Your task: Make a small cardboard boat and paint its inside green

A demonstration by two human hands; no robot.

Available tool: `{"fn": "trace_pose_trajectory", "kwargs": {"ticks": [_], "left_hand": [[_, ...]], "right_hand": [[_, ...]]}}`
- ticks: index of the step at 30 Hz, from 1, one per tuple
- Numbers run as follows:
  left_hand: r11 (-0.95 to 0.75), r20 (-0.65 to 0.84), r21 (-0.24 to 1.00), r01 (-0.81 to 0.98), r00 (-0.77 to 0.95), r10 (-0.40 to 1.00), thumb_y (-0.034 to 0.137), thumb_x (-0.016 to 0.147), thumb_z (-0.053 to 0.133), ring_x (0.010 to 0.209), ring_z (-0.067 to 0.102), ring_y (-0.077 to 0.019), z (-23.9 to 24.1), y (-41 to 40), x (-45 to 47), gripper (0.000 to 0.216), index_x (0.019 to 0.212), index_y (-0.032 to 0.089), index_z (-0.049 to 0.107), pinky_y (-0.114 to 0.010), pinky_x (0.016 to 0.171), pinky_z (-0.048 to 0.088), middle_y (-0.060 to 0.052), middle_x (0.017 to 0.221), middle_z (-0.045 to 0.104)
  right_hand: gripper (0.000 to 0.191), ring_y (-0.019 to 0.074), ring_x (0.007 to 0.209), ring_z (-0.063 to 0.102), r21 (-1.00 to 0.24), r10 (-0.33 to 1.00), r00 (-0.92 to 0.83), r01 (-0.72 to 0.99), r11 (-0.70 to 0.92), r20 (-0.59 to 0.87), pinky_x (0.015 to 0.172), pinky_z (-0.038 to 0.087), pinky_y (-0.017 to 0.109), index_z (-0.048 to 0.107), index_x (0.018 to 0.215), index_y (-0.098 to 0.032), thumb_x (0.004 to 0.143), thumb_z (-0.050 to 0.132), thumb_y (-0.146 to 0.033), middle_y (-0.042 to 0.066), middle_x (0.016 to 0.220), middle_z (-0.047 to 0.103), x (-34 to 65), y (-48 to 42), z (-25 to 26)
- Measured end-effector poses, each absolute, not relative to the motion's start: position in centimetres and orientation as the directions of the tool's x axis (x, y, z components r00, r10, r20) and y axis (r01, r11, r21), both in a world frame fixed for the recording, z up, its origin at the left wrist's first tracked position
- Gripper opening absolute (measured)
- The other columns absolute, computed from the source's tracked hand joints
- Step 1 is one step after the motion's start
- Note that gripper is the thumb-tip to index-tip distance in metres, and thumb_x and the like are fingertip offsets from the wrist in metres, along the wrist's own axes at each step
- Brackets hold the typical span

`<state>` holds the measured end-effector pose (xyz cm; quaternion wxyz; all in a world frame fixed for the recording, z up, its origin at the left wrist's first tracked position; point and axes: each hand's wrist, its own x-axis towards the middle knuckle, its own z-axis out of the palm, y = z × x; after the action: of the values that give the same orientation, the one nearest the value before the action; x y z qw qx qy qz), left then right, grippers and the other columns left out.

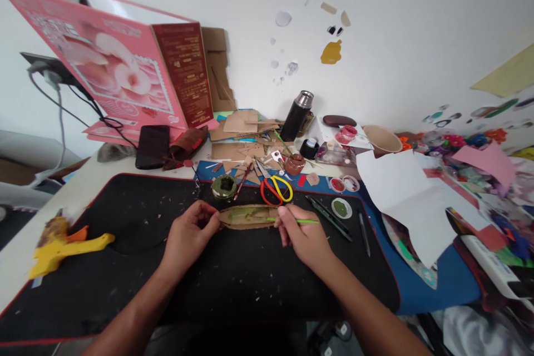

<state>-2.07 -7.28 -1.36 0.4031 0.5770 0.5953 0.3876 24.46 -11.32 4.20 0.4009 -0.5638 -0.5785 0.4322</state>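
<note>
My left hand [194, 233] pinches the left tip of a long, narrow cardboard piece [237, 225] shaped like a boat. Green paint covers part of the piece's inside face. Between the fingers of my right hand [303, 233] is a thin paintbrush with a bright green handle [307, 221]; its tip reaches over the cardboard's right half. Just behind the cardboard stands an open jar of dark green paint [224, 186]. Scissors [276, 189] with red and yellow handles lie behind the right half. A lid with green paint [341, 208] rests to the right.
A yellow glue gun [62, 245] lies at the left of the black mat [137, 283]. Dark pens [329, 217] and a craft knife [364, 233] are at right. Behind are cardboard scraps [240, 150], a black flask [297, 117], a phone [152, 147] and a pink box [120, 67].
</note>
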Motion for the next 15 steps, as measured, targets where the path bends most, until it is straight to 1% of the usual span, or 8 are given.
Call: {"fn": "trace_pose_trajectory", "kwargs": {"ticks": [4, 7, 10, 15], "left_hand": [[0.029, -0.026, 0.931, 0.364, -0.013, 1.000, 0.055, 0.084, 0.070, 0.062, 0.075, -0.0217, -1.4, -7.4, -2.0, 0.030, 0.082, 0.026, 0.064, -0.029, 0.060, 0.054, 0.000, 0.067, 0.076], [0.013, -0.007, 0.927, 0.374, -0.017, 1.000, 0.055, 0.085, 0.070, 0.063, 0.075, -0.0213, -1.4, -7.4, -1.9, 0.029, 0.082, 0.026, 0.065, -0.029, 0.061, 0.054, 0.000, 0.068, 0.076], [0.001, 0.003, 0.922, 0.388, -0.011, 1.000, 0.055, 0.085, 0.069, 0.065, 0.076, -0.0213, -1.5, -7.4, -1.9, 0.030, 0.083, 0.026, 0.065, -0.029, 0.062, 0.054, -0.001, 0.070, 0.077], [0.002, 0.004, 0.915, 0.403, -0.016, 1.000, 0.056, 0.085, 0.068, 0.065, 0.076, -0.0215, -1.4, -7.4, -1.9, 0.030, 0.082, 0.026, 0.064, -0.029, 0.061, 0.054, -0.001, 0.071, 0.077]], "right_hand": [[0.060, 0.0142, 0.045, 0.056, -0.942, 0.997, 0.072, 0.333, -0.053, -0.031, 0.047, 0.042, 0.025, 0.065, 0.078, -0.022, 0.107, 0.054, -0.074, -0.004, 0.053, 0.056, 27.7, -11.9, 4.6], [0.062, 0.0140, 0.043, 0.056, -0.958, 0.993, 0.092, 0.270, -0.097, -0.075, 0.044, 0.041, 0.024, 0.064, 0.078, -0.022, 0.104, 0.056, -0.077, -0.004, 0.052, 0.055, 27.7, -12.1, 4.2], [0.062, 0.0137, 0.042, 0.054, -0.973, 0.995, 0.032, 0.207, -0.099, -0.095, 0.044, 0.041, 0.024, 0.064, 0.080, -0.022, 0.105, 0.054, -0.078, -0.004, 0.051, 0.055, 25.6, -11.9, 3.5], [0.057, 0.0126, 0.046, 0.055, -0.977, 0.996, -0.085, 0.212, 0.026, 0.009, 0.051, 0.045, 0.024, 0.068, 0.083, -0.022, 0.110, 0.051, -0.070, -0.004, 0.054, 0.057, 21.9, -11.0, 3.4]]}}
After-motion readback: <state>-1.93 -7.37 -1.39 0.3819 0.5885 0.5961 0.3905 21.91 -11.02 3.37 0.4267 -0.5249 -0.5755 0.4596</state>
